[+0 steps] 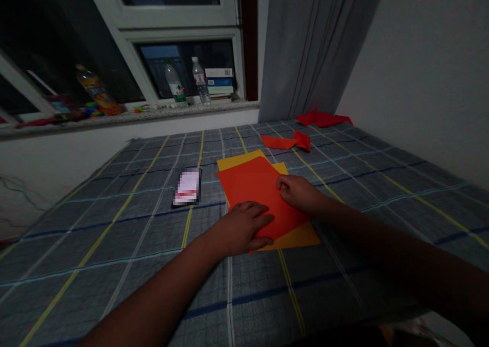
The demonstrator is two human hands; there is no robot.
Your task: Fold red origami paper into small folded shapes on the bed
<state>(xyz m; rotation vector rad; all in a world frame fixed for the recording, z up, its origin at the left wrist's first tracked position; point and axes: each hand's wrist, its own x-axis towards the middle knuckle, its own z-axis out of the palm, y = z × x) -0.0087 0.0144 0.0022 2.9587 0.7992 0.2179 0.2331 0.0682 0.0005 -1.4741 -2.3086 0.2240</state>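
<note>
The left hand point(244, 230) lies palm down on the lower left part of an orange-red paper sheet point(254, 184), fingers spread and not closed around anything. The right hand point(296, 191) is at the sheet's right edge with its fingers curled in; whether paper is pinched between them cannot be told.

The orange-red paper sheet is located at the centre of the frame, slightly below mid-height. It rests at an angle on yellow paper point(301, 236), which projects beyond its upper edge and at its lower right. All of the paper is supported by a grey plaid cloth point(126, 230).

A smartphone point(187, 188), screen pixelated, lies on the cloth left of centre, apart from the paper. Right of centre, above the sheets, is a folded orange paper piece point(278, 142); a folded red paper piece point(324, 118) lies beyond it, near the wall at upper right.

On the windowsill point(153, 113), upper left, stand an orange drink bottle point(98, 89), two clear plastic bottles point(200, 82) and stacked boxes point(220, 82). A grey curtain point(301, 41) hangs at upper right of centre.
</note>
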